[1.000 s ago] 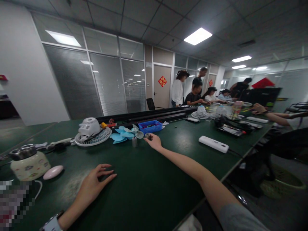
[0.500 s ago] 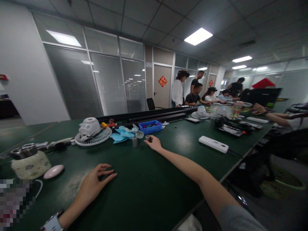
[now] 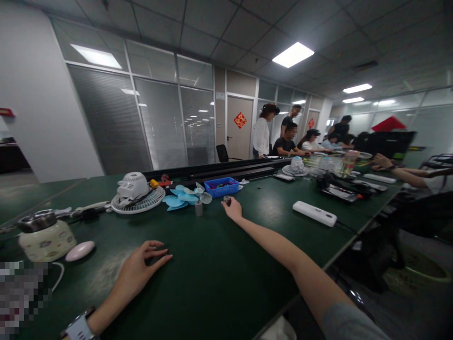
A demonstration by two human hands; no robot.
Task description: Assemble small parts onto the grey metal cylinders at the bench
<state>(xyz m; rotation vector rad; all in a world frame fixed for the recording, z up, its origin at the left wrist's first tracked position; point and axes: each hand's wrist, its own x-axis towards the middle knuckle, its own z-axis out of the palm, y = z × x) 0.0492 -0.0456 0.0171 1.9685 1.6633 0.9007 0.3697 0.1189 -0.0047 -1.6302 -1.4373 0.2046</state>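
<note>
My right hand (image 3: 234, 209) is closed round a small grey metal cylinder (image 3: 226, 200), at the table just in front of the blue tray. A similar grey cylinder (image 3: 198, 208) stands upright to its left, apart from the hand. Behind that one lie light-blue fan blades (image 3: 180, 198) with clear, pale blades (image 3: 204, 194) beside them. My left hand (image 3: 143, 264) rests at the near left of the green table (image 3: 205, 274), fingers apart and holding nothing.
A blue tray (image 3: 221, 189) of small parts sits behind my right hand. Leftward are a white fan head with its grille (image 3: 136, 203), a pale pot (image 3: 47, 241) and a pink oval object (image 3: 80, 251). A white power strip (image 3: 314, 213) lies right. Several people sit or stand beyond.
My right hand has moved a little to the right with the metal cylinder, widening the gap from the standing one. My left hand stays where it was.
</note>
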